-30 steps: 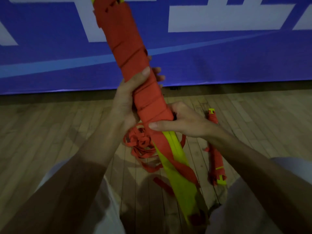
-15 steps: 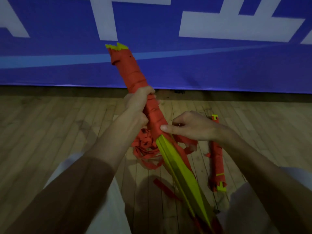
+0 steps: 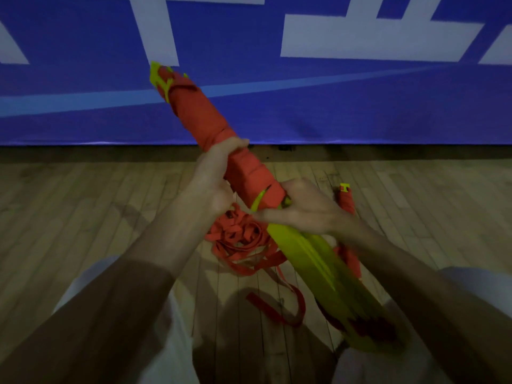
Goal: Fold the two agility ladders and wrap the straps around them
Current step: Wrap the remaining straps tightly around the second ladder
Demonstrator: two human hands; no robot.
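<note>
The left hand (image 3: 217, 177) was curled round the folded agility ladder of flat yellow-green plastic rungs (image 3: 318, 261), gripping it on the stretch bound in orange webbing strap (image 3: 199, 112). The right hand (image 3: 304, 209) held the same bundle just below the left hand, at the edge where the binding ended and the bare rungs began. Its fingers were wrapped over the top and its thumb stretched out toward the left hand.

The bundle ran aslant. Its bound end rose up and away beyond the left hand, and its bare end came down beneath the right forearm toward the person's lap.

Beneath the left hand a loose heap of orange strap (image 3: 241, 235) lay on the pale wooden plank floor (image 3: 83, 217). A second ladder bundle wrapped in orange (image 3: 347, 202) lay on the floor just beyond the right hand, partly hidden by the wrist. Well beyond both hands a blue banner with white shapes (image 3: 360, 106) stood along the far edge of the floor.
</note>
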